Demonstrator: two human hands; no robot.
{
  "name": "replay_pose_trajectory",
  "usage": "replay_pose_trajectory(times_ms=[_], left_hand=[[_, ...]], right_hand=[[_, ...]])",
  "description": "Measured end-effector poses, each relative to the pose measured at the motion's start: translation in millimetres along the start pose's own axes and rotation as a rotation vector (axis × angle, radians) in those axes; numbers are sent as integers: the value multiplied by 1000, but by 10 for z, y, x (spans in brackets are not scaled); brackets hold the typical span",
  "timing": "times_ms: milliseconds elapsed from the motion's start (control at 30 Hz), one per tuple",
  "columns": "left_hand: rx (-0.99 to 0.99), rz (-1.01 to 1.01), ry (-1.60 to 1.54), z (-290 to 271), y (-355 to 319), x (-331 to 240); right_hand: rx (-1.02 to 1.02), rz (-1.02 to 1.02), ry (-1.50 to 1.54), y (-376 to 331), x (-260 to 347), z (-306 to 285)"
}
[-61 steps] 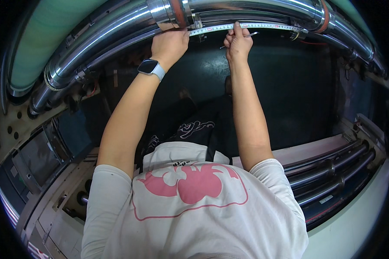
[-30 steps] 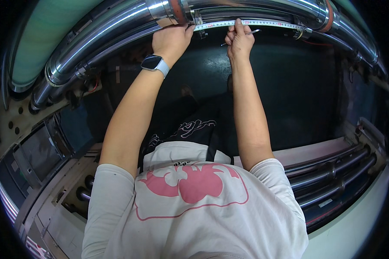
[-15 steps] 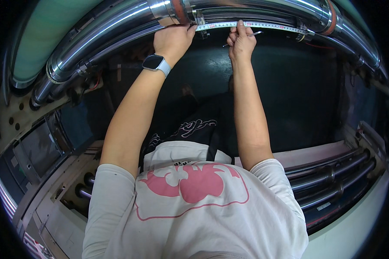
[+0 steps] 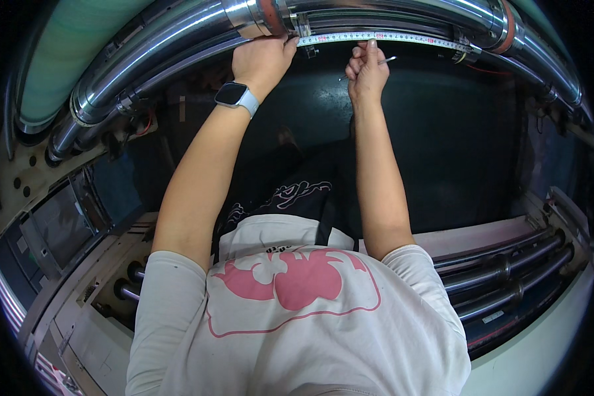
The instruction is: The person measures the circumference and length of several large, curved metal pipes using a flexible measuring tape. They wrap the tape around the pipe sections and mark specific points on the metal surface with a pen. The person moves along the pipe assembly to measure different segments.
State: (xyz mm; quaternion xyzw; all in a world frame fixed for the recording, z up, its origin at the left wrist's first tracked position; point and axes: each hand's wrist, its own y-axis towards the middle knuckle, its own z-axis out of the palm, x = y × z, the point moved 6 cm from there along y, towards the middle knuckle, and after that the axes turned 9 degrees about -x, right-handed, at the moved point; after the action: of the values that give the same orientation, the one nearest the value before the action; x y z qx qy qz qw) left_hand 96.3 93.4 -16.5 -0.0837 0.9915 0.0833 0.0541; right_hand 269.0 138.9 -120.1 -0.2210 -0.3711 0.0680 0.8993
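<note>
A white measuring tape (image 4: 402,37) lies stretched along a shiny steel roller (image 4: 178,39) overhead. My left hand (image 4: 263,61), with a smartwatch (image 4: 234,96) on its wrist, pinches the tape's left end against the roller beside an orange ring (image 4: 269,13). My right hand (image 4: 365,69) is just to the right. It is closed on a thin metal tool (image 4: 388,61), with one fingertip raised to the tape's lower edge. Both forearms reach up from my white shirt with a pink print (image 4: 297,297).
A second orange ring (image 4: 508,30) sits on the roller at the right, with a clamp near the tape's far end. A dark cavity lies behind the arms. Several smaller steel rollers (image 4: 508,270) run at the lower right. A pale machine frame with a panel (image 4: 53,224) stands at the left.
Both hands stay at the tape. The right hand has shifted very slightly along it, and the view has tilted a little.
</note>
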Motion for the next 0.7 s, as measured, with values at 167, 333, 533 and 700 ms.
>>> replay_pose_trajectory(times_ms=[167,333,533,700], left_hand=[[18,-27,6,-21,3,-9],[65,-80,41,6,11,12],[44,-96,36,-17,1,-9],[54,-95,74,-11,4,-1]], right_hand=[[28,56,-96,-174,-259,150],[83,69,-101,-179,-345,326],[89,97,-106,-181,-381,370],[104,99,-122,-185,-386,366]])
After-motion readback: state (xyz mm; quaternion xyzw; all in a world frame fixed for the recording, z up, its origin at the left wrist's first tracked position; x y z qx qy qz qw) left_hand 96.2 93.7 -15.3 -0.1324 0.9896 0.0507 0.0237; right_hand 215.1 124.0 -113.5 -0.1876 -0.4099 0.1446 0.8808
